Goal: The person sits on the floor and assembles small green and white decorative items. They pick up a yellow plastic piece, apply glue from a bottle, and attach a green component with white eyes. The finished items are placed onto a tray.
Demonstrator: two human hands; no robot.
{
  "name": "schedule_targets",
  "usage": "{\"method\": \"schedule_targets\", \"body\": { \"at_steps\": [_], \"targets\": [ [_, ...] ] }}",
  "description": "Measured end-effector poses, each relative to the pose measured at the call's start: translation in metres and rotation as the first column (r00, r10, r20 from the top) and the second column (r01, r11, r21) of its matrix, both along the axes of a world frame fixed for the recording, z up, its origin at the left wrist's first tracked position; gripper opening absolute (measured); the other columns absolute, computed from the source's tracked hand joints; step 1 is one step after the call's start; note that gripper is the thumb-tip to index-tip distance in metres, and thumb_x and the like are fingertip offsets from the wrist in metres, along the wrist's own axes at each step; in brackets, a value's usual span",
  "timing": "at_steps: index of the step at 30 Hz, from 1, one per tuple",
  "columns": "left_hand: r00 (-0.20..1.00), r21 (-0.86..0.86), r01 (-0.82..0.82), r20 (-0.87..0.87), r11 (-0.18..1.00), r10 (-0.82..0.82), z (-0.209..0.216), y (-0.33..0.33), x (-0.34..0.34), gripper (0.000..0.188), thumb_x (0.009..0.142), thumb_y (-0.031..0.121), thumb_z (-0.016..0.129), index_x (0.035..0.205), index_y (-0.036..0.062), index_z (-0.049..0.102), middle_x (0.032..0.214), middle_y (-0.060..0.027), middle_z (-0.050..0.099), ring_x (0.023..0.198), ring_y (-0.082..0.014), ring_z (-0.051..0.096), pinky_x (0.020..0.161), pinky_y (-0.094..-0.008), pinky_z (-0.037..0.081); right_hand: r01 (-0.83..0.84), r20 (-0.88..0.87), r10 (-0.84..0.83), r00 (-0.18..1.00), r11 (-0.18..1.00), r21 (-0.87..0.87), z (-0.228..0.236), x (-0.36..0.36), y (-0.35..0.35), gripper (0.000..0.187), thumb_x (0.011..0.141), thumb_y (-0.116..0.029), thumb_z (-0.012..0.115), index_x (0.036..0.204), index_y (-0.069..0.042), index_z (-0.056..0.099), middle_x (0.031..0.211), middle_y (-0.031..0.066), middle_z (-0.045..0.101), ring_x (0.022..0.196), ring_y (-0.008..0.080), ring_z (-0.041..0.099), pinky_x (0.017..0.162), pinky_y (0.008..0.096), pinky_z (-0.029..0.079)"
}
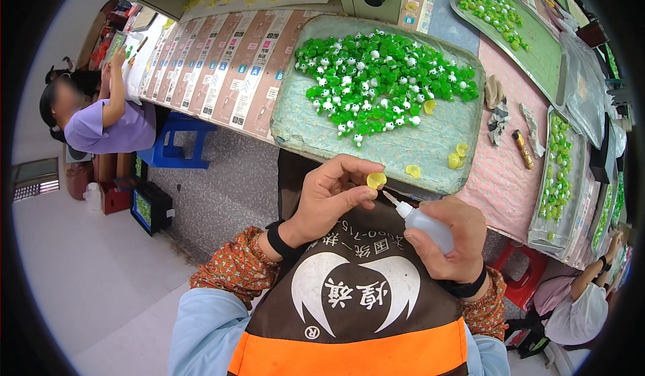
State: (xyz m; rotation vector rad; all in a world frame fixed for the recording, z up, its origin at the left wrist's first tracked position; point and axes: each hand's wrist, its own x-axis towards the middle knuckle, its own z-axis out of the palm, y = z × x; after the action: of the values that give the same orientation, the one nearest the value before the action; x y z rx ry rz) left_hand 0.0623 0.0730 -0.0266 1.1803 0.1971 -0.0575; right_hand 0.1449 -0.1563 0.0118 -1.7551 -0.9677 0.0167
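Between the thumb and fingers of my left hand (332, 191) is a small yellow translucent plastic piece (376, 180). My right hand (451, 231) is wrapped round a white squeeze bottle (430, 228), whose thin nozzle tip points up and left, close beside the yellow piece. Whether the tip touches it I cannot tell. Just beyond my hands lies a tray (295, 131) lined with pale blue-green, heaped with small green pieces with white heads (376, 74). Several loose yellow pieces (413, 171) lie near its front edge and right side.
A yellow-brown marker-like tube (522, 149) and crumpled cloth scraps (497, 107) lie right of the tray. More trays (564, 174) of green and yellow pieces stand farther right. A person in a purple shirt (111, 124) sits at the left; another person (578, 302) is at lower right.
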Motion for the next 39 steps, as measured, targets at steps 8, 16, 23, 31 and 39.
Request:
{"method": "schedule_targets", "body": {
  "at_steps": [8,16,23,31,39],
  "targets": [
    [1.0,0.038,0.007,-0.004,0.999,-0.007,0.0,0.0,0.0,0.032,0.096,0.0,0.068,0.127,-0.0027,0.06,0.108,-0.0109,0.068,0.094,-0.0147,0.07,0.08,-0.0286,0.062,0.029,0.067,-0.027,0.997,0.999,-0.033,0.001,0.002,0.0,0.04,0.074,-0.014,0.088,0.105,-0.003,0.066,0.081,0.0099,0.069,0.056,0.0261,0.059,0.051,0.0362,0.045],
    [1.0,0.062,0.009,-0.017,0.998,-0.008,0.0,0.0,0.0,0.031,0.096,0.0,0.067,0.126,-0.0029,0.06,0.108,-0.011,0.069,0.094,-0.0149,0.07,0.08,-0.0284,0.062,0.016,0.102,-0.007,0.995,0.996,-0.084,-0.001,0.001,-0.002,0.04,0.074,-0.015,0.088,0.105,-0.004,0.066,0.081,0.0092,0.068,0.056,0.0268,0.059,0.05,0.0368,0.044],
    [0.999,0.03,0.016,-0.039,0.999,-0.014,-0.002,0.001,0.001,0.032,0.097,0.0,0.067,0.127,-0.0032,0.059,0.109,-0.012,0.069,0.093,-0.0162,0.071,0.079,-0.0287,0.062,0.055,0.114,-0.047,0.992,0.996,-0.068,0.002,0.003,-0.004,0.044,0.075,-0.017,0.088,0.109,-0.002,0.065,0.081,0.0106,0.068,0.06,0.0269,0.06,0.053,0.0361,0.047],
    [0.999,-0.032,0.039,-0.026,0.999,-0.04,-0.001,0.001,0.003,0.034,0.097,0.001,0.067,0.129,-0.0025,0.058,0.113,-0.0144,0.069,0.097,-0.0178,0.071,0.08,-0.0305,0.062,0.54,-0.435,-0.44,0.786,0.831,0.135,-0.023,0.026,-0.031,0.05,0.092,-0.01,0.076,0.135,0.001,0.053,0.127,0.0079,0.059,0.111,0.0154,0.059,0.097,0.0307,0.049],
    [0.988,-0.095,0.148,0.067,0.984,-0.142,-0.002,0.002,0.004,0.04,0.093,-0.002,0.069,0.13,-0.0004,0.053,0.115,-0.0184,0.067,0.1,-0.0206,0.07,0.084,-0.0341,0.064,0.583,-0.359,-0.529,0.769,0.811,0.053,-0.056,0.06,-0.067,0.045,0.093,0.001,0.07,0.136,-0.002,0.054,0.124,0.0076,0.062,0.112,0.0154,0.061,0.098,0.028,0.048]
  ]
}}
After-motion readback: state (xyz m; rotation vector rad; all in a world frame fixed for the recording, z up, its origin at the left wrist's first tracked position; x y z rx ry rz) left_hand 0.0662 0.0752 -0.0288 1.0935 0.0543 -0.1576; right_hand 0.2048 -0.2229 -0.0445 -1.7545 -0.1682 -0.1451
